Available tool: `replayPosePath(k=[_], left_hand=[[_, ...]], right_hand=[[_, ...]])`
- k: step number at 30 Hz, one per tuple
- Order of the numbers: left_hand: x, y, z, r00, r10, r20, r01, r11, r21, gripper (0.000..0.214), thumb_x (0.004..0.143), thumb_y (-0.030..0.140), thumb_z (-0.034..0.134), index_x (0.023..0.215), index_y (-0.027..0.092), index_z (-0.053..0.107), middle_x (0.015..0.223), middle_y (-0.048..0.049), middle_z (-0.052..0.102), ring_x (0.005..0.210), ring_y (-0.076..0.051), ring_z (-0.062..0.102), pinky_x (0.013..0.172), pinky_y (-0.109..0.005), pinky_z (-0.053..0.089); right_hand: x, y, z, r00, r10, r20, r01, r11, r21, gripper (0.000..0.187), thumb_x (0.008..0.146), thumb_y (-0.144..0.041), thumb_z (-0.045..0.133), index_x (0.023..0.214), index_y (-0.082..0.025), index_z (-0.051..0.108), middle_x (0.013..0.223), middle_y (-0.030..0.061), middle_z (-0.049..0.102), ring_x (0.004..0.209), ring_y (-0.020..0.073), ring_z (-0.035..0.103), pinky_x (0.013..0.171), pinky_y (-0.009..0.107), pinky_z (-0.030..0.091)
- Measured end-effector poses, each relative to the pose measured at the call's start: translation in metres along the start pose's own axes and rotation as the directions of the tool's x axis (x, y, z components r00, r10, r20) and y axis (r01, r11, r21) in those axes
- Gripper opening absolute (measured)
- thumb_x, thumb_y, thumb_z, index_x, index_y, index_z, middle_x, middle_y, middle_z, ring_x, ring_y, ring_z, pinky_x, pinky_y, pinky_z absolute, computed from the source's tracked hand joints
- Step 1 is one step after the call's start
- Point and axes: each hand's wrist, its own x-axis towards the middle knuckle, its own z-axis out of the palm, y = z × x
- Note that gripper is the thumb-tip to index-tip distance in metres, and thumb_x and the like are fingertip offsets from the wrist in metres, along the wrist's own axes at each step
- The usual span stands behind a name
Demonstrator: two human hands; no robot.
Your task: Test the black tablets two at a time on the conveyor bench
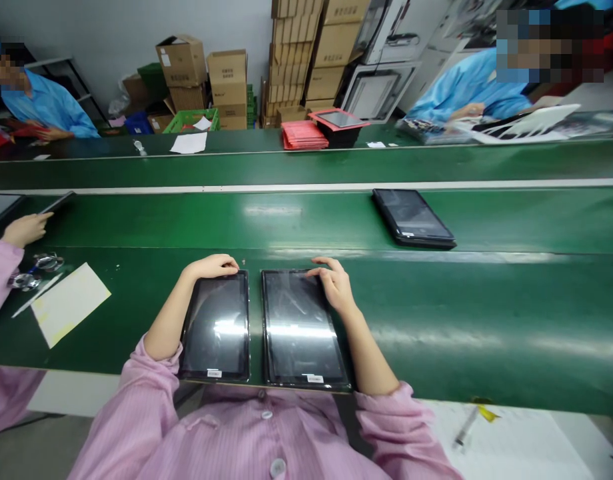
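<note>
At the near edge of the long green desk (486,320) I see two black tablets, the left tablet (219,317) and the right tablet (299,310), with a narrow gap between. From here I can't tell whether the left hand's grip (214,267), over the left tablet's top edge, grasps it; the right hand's grip (335,287) is loose, resting at the right tablet's top. Each tablet bears one small white label (214,373) near its lower edge.

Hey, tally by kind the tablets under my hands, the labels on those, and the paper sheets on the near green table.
Glossy black rectangular tablets: 2
Small white printed labels: 2
Pale yellowish paper sheet: 1
Total: 5
</note>
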Motion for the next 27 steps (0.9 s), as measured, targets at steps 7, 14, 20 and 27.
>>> replayPosePath(k=[7, 14, 20, 27], left_hand=[[0.000, 0.002, 0.002, 1.000, -0.007, 0.014, 0.006, 0.998, 0.058, 0.047, 0.081, 0.052, 0.062, 0.113, 0.017, 0.063, 0.114, -0.0101, 0.066, 0.104, -0.025, 0.063, 0.088, -0.033, 0.050], [0.006, 0.002, 0.007, 0.998, 0.033, -0.050, -0.033, 0.999, 0.002, 0.051, 0.098, 0.054, 0.034, 0.123, 0.020, 0.064, 0.125, -0.0078, 0.064, 0.119, -0.022, 0.058, 0.104, -0.033, 0.043], [0.012, 0.024, 0.019, 0.996, 0.052, -0.074, -0.052, 0.999, 0.006, 0.054, 0.101, 0.050, 0.027, 0.113, 0.023, 0.072, 0.114, -0.0056, 0.062, 0.108, -0.019, 0.060, 0.096, -0.027, 0.046], [0.017, 0.033, 0.023, 0.986, 0.142, -0.086, -0.112, 0.953, 0.281, 0.051, 0.101, 0.034, 0.023, 0.093, 0.024, 0.073, 0.102, -0.0022, 0.066, 0.092, -0.017, 0.061, 0.086, -0.030, 0.041]], right_hand=[[-0.001, 0.000, 0.001, 0.997, 0.038, -0.072, -0.040, 0.999, -0.027, 0.050, 0.100, -0.043, 0.040, 0.074, -0.026, 0.080, 0.107, 0.0084, 0.070, 0.104, 0.0284, 0.063, 0.095, 0.048, 0.046], [0.001, -0.002, 0.002, 0.998, -0.057, -0.015, 0.055, 0.994, -0.089, 0.046, 0.098, -0.036, 0.043, 0.072, -0.027, 0.081, 0.107, 0.0087, 0.071, 0.104, 0.0283, 0.063, 0.094, 0.049, 0.045], [0.000, -0.006, -0.001, 0.988, 0.024, -0.153, -0.025, 1.000, -0.003, 0.044, 0.098, -0.037, 0.043, 0.081, -0.026, 0.081, 0.108, 0.0083, 0.070, 0.101, 0.0264, 0.063, 0.092, 0.045, 0.048], [0.002, -0.008, -0.001, 0.954, 0.148, -0.261, -0.138, 0.989, 0.059, 0.050, 0.100, -0.044, 0.039, 0.081, -0.023, 0.080, 0.097, 0.0089, 0.070, 0.096, 0.0255, 0.065, 0.088, 0.042, 0.048]])
